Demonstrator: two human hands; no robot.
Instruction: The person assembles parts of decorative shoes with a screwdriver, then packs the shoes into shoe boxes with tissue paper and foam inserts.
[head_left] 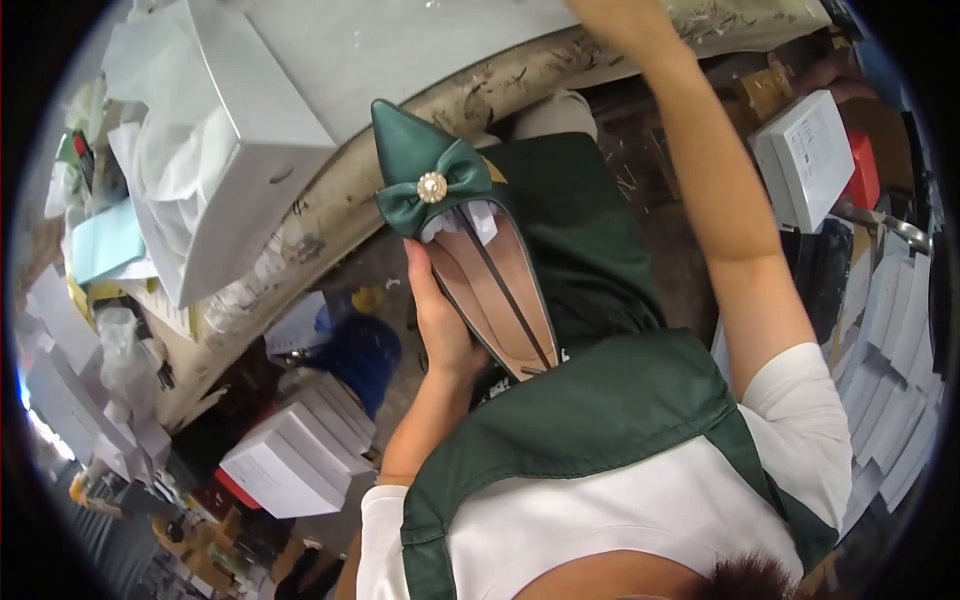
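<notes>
Our left hand (440, 322) grips the green bow flat (485, 265), insole up, likely for inspection; right hand out of frame.

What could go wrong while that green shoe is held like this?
The left hand grips the shoe from one side only, so it might slip and drop. The bow sits close to the rough table edge and could snag or scuff. The right hand is out of view, so it lends no support.
</notes>
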